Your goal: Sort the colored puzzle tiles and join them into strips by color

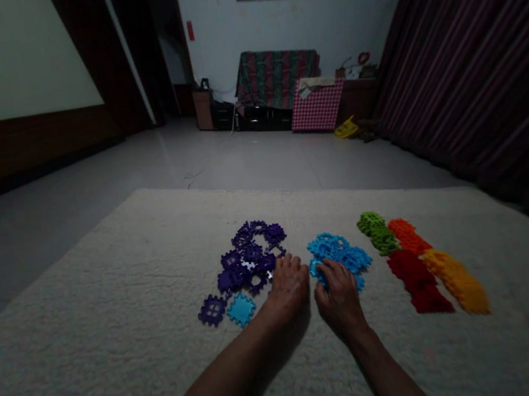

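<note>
My left hand (287, 287) rests on the rug at the near edge of a pile of purple interlocking tiles (251, 257), fingers curled down; what they touch is hidden. My right hand (337, 294) lies on the near edge of a heap of blue tiles (339, 253), its fingers bent over one blue piece. A single purple tile (211, 310) and a single light blue tile (241, 308) lie apart to the left of my left hand.
Green tiles (376, 231), orange tiles (407, 236), red tiles (419, 280) and yellow tiles (458, 279) lie in rows to the right. All sit on a cream rug (114, 331). Dark curtains (474, 55) hang at the right; covered furniture (275, 78) stands by the far wall.
</note>
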### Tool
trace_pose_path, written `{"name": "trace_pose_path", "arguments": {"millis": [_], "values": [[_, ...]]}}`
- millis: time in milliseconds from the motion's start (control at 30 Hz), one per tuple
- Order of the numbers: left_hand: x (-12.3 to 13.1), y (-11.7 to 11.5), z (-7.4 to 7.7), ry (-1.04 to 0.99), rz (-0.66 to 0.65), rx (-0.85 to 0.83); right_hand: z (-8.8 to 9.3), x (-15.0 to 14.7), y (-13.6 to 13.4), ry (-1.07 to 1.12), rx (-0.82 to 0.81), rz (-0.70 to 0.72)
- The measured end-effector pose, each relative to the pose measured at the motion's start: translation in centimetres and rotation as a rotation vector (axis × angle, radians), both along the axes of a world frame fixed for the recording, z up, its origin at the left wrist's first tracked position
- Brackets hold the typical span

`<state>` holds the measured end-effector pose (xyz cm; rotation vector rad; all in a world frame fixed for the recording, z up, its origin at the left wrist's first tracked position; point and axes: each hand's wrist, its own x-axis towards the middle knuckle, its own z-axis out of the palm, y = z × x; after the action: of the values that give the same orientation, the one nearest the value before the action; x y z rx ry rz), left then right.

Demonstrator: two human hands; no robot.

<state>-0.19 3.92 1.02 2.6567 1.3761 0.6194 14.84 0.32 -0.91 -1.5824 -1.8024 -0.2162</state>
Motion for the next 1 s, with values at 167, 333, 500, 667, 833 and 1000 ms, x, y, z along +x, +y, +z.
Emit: {"name": "trace_pose_path", "arguments": {"millis": [167,333,500,667,833,1000], "values": [[-1.0,-0.7,-0.1,0.073,-0.012,0.008,-0.2,0.0,0.2,-0.015,0.002,-0.007],[-3.2,-0.4,1.7,-0.005,0.022,0.038,0.2,-0.3,0.1,-0.012,0.0,-0.021],[-6.3,-3.2,2.5,-0.135,0.173,0.088,0.2,-0.3,0.1,-0.02,0.0,-0.046],[-9.4,-7.3,1.4,-0.101,0.36,0.097,0.9,-0.6,-0.4,-0.051,0.018,-0.073],[-10.1,-8.6,-0.5,-0.021,0.403,0.117,1.5,-0.9,-1.2,-0.063,0.022,-0.105],[-10.4,-8.0,-1.1,-0.006,0.392,0.142,1.3,-0.8,-1.5,-0.02,0.024,-0.071]]}}
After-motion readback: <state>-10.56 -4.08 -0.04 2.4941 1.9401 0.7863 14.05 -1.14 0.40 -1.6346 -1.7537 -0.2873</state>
